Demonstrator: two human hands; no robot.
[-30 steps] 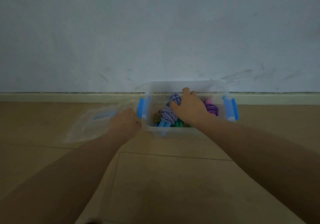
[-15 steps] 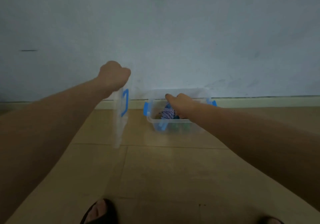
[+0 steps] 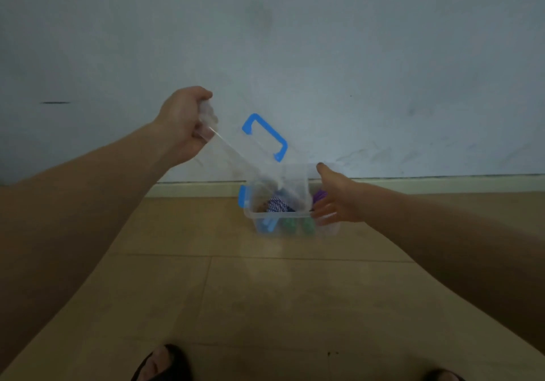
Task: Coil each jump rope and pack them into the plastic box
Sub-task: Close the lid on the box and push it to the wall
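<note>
Left hand (image 3: pixel 182 124) gripping clear lid (image 3: pixel 253 156) tilted above plastic box (image 3: pixel 290 227) of coiled ropes (image 3: pixel 277 205), right hand (image 3: pixel 336 201) reaching with fingers spread apart at lid's lower edge.

One plastic box (image 3: pixel 290 227), one lid (image 3: pixel 253 156), two hands (image 3: pixel 184 121).

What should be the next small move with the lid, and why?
Probably lower the lid flat onto the box. The left hand holds it tilted above the box, the ropes lie inside, and the open right hand waits at the box's right side.
</note>
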